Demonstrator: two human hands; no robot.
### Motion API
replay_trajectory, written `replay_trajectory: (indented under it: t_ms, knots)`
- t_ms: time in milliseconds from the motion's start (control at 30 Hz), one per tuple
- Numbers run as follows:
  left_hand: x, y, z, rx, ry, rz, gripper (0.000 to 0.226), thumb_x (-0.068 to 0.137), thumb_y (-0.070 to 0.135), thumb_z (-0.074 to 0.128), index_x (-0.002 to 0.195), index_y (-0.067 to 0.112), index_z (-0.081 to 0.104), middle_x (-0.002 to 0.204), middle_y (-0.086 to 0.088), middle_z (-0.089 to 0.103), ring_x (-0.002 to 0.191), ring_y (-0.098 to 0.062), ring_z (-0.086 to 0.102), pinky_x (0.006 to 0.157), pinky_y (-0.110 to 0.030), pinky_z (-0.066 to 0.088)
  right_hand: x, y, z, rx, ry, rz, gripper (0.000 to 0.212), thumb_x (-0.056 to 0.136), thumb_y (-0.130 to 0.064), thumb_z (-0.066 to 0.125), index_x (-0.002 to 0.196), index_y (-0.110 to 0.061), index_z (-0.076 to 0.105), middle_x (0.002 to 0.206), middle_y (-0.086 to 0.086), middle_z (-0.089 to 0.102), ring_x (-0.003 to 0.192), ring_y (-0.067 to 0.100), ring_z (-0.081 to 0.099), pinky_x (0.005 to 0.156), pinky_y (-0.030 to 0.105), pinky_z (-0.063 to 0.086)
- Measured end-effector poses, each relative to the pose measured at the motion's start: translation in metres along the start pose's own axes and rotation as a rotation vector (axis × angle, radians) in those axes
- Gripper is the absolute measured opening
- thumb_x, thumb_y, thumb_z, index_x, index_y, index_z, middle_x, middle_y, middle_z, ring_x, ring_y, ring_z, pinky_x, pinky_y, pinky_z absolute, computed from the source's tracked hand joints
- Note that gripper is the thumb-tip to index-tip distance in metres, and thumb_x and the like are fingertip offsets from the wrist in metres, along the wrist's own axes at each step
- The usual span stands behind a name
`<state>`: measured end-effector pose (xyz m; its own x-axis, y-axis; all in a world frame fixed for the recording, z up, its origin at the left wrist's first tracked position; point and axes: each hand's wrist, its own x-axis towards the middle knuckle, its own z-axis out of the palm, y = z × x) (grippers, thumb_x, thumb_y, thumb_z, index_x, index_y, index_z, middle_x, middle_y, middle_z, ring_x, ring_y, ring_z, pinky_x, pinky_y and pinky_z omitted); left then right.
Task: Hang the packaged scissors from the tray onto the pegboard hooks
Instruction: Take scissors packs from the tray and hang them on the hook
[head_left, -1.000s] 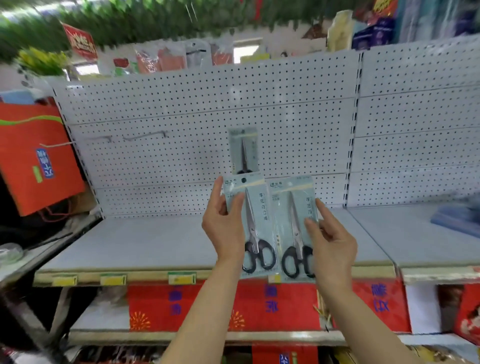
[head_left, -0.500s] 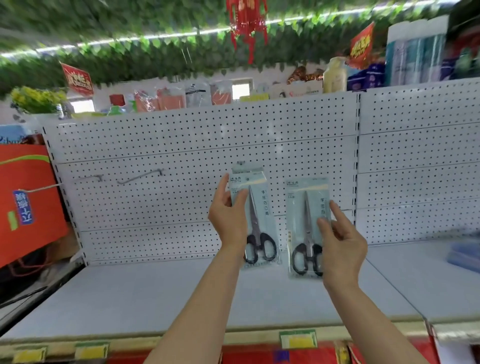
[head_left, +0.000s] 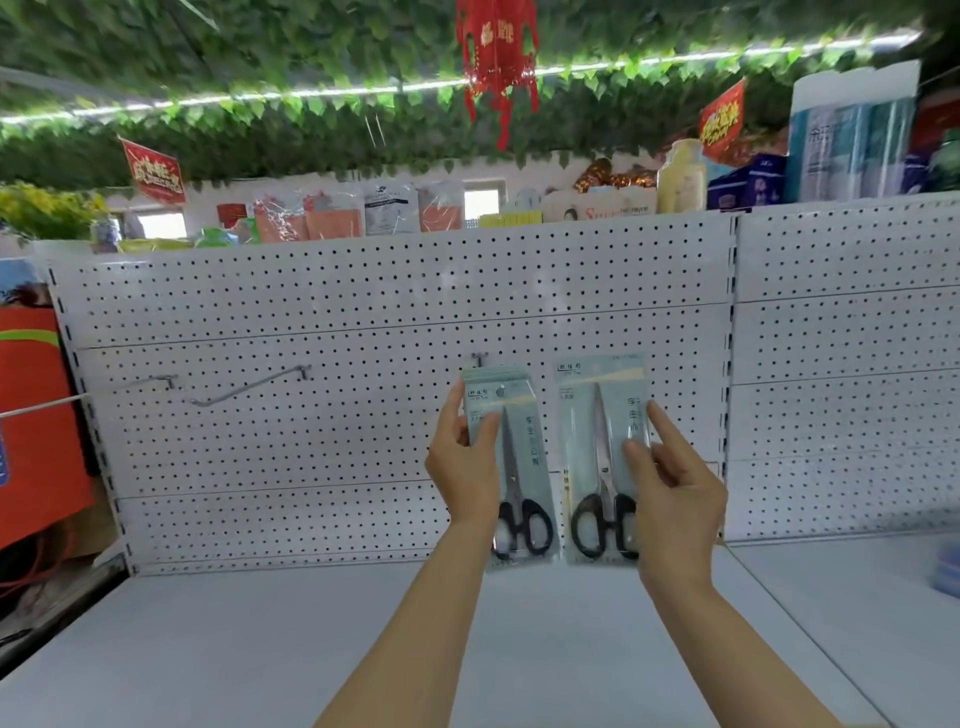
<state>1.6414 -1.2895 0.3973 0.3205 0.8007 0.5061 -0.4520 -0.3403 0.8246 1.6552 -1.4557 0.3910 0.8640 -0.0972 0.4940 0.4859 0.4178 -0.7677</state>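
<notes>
- My left hand (head_left: 462, 467) pinched one pale-blue packaged scissors (head_left: 511, 457), its hole on the metal hook (head_left: 480, 358); I'd slide it back squarely.
- My right hand (head_left: 675, 493) gripped another packet (head_left: 597, 447) just right.

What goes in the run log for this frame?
left hand: holds pack on hook | right hand: holds second pack, unhung | stage: hanging

One camera on my head, facing the white pegboard (head_left: 363, 415) straight ahead, close at arm's reach, my forearms rising from the frame's bottom, leafy ceiling (head_left: 260, 78) filling the top.
</notes>
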Motion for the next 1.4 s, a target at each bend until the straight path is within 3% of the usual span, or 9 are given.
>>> replay_trajectory:
  t_ms: [100,233,533,667,900,1067,1167,1300,1400]
  knots:
    - [0.007,-0.008,0.0,0.083,0.014,0.006,0.052,0.087,0.02,0.073,0.132,0.04,0.056,0.094,0.007,0.063,0.069,-0.008,0.054,0.068,-0.006,0.048,-0.003,0.005,0.01,-0.017,-0.027,0.004,0.041,0.089,-0.006,0.065,0.122,-0.03,0.065,0.058,-0.018,0.043,0.051,-0.001,0.038,0.063,0.006,0.04]
    - [0.016,-0.015,0.0,0.189,-0.011,0.072,0.051,0.088,0.024,0.071,0.131,0.045,0.054,0.103,0.014,0.063,0.082,-0.017,0.062,0.075,-0.032,0.058,-0.012,0.013,0.022,-0.013,-0.064,0.018,0.043,0.089,-0.005,0.065,0.121,-0.032,0.063,0.06,-0.02,0.053,0.053,-0.004,0.043,0.062,0.007,0.042]
    - [0.033,-0.002,-0.03,0.315,-0.073,0.295,0.033,0.103,0.03,0.046,0.133,0.039,0.056,0.116,0.017,0.061,0.113,-0.01,0.054,0.094,-0.041,0.05,-0.016,0.036,0.056,0.008,-0.115,0.089,0.041,0.089,-0.007,0.066,0.12,-0.033,0.067,0.061,-0.009,0.047,0.059,0.007,0.039,0.063,0.02,0.045]
    - [0.036,0.017,-0.027,0.36,-0.254,0.382,0.041,0.092,0.05,0.055,0.133,0.045,0.053,0.126,0.025,0.048,0.123,-0.01,0.047,0.097,-0.033,0.048,-0.019,0.052,0.065,0.025,-0.114,0.12,0.04,0.09,-0.008,0.065,0.119,-0.034,0.067,0.06,-0.009,0.049,0.06,0.01,0.042,0.064,0.024,0.047]
    - [0.036,0.008,-0.018,0.596,-0.302,0.478,0.05,0.081,0.035,0.075,0.129,0.029,0.061,0.127,0.02,0.052,0.118,-0.006,0.039,0.084,-0.012,0.037,-0.016,0.069,0.073,0.018,-0.118,0.141,0.041,0.09,-0.007,0.064,0.12,-0.034,0.065,0.06,-0.006,0.054,0.057,0.009,0.044,0.059,0.023,0.049]
    - [0.042,-0.003,-0.014,0.661,-0.31,0.488,0.05,0.081,0.033,0.075,0.129,0.031,0.06,0.128,0.02,0.051,0.116,-0.009,0.039,0.081,-0.023,0.046,-0.005,0.091,0.08,-0.078,-0.115,0.164,0.04,0.089,-0.014,0.066,0.121,-0.037,0.064,0.071,0.018,0.056,0.064,0.015,0.049,0.072,0.043,0.055]
    - [0.044,-0.004,-0.012,0.701,-0.287,0.488,0.048,0.081,0.032,0.074,0.127,0.033,0.059,0.129,0.017,0.049,0.118,-0.011,0.038,0.077,-0.025,0.048,0.0,0.096,0.082,-0.125,-0.127,0.159,0.035,0.087,-0.017,0.067,0.118,-0.035,0.067,0.072,-0.004,0.065,0.066,0.012,0.057,0.075,0.038,0.056]
    - [0.045,-0.004,-0.011,0.742,-0.27,0.478,0.051,0.082,0.032,0.074,0.129,0.035,0.057,0.131,0.016,0.048,0.121,-0.01,0.035,0.077,-0.022,0.044,0.005,0.099,0.079,-0.206,-0.141,0.101,0.034,0.086,-0.02,0.068,0.096,-0.053,0.061,0.088,0.001,0.061,0.076,0.009,0.059,0.075,0.028,0.051]
    - [0.044,-0.002,-0.013,0.791,-0.272,0.48,0.054,0.082,0.034,0.073,0.133,0.038,0.054,0.133,0.017,0.048,0.123,-0.01,0.036,0.079,-0.025,0.048,0.006,0.101,0.072,-0.272,-0.191,0.067,0.029,0.087,-0.02,0.067,0.101,-0.046,0.065,0.094,-0.002,0.06,0.078,0.002,0.059,0.073,0.022,0.048]
